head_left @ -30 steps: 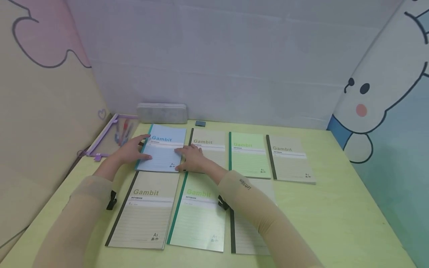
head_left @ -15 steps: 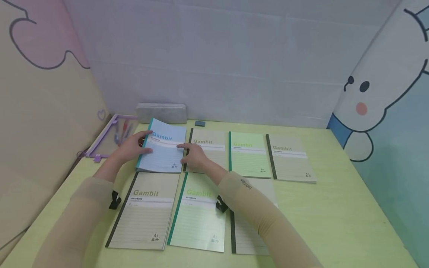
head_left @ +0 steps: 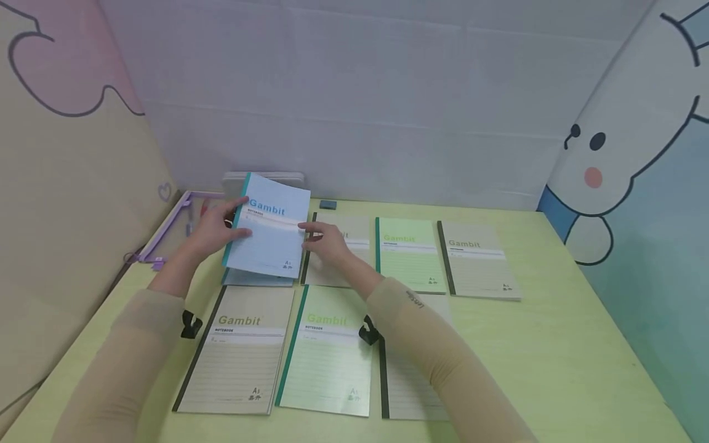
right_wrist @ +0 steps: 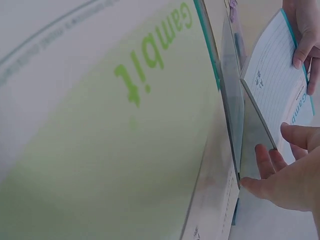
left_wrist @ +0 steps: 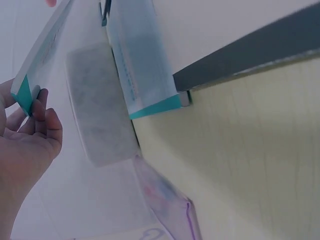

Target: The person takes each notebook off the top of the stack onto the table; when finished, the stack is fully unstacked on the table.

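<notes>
A blue notebook [head_left: 268,243] is lifted off the table and tilted, its cover facing me. Its teal spine is gripped by my left hand [head_left: 213,231], thumb on the cover and fingers behind, as the left wrist view also shows. At the opposite edge my right hand [head_left: 330,243] pinches the notebook; in the right wrist view its thumb lies on the cover side and fingers are behind. Below the held one, another blue notebook [left_wrist: 145,55] lies on the table. A grey notebook [head_left: 354,246] lies partly hidden behind my right hand.
Around lie a green notebook [head_left: 410,252], a grey notebook [head_left: 479,258], and in front a grey notebook [head_left: 238,363] and a green notebook [head_left: 327,369]. Another grey one [head_left: 412,394] is partly under my right sleeve. A metal case [left_wrist: 97,105], purple-edged pouch [head_left: 160,237] and small eraser-like block [head_left: 328,204] stand behind.
Both hands have raised the blue notebook up and away from the table, uncovering part of another blue notebook beneath. My right hand has gone from resting on its edge to pinching it.
</notes>
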`<state>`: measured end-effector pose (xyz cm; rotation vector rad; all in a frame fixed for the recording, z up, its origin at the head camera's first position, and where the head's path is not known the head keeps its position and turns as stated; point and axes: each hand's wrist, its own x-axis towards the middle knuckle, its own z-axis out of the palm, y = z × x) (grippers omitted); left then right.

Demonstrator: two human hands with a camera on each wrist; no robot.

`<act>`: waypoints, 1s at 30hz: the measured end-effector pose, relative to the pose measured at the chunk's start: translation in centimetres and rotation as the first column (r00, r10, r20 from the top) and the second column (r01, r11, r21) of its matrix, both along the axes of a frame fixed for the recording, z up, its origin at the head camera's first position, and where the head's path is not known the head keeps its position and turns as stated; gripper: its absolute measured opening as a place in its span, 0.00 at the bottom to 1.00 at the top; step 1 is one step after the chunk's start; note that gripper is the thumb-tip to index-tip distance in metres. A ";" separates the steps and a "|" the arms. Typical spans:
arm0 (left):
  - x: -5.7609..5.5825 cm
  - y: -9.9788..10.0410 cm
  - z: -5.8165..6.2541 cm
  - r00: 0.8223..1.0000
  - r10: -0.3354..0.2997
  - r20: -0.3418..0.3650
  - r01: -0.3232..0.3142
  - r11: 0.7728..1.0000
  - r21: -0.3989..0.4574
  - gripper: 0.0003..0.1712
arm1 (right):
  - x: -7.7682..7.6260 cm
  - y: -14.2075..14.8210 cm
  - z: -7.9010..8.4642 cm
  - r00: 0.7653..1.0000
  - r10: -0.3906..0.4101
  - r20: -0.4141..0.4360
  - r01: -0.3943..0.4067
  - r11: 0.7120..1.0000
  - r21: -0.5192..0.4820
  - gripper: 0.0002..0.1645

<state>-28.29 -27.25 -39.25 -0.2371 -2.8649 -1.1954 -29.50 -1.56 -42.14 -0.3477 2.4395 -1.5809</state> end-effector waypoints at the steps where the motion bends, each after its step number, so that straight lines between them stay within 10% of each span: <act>1: 0.1 0.1 0.3 1.000 -0.004 -0.011 0.004 1.000 0.014 0.45 | -0.1 0.1 0.2 1.000 -0.004 -0.002 0.004 1.000 -0.019 0.25; 18: 1.1 2.4 3.6 0.999 -0.043 -0.017 0.044 0.995 0.085 0.39 | -0.4 3.7 4.7 0.997 -0.043 -0.063 0.041 0.999 -0.033 0.24; 30: 0.9 4.8 5.4 0.990 -0.130 -0.049 0.127 0.990 -0.069 0.39 | -1.0 7.6 8.3 0.985 0.064 -0.158 -0.052 0.995 0.084 0.29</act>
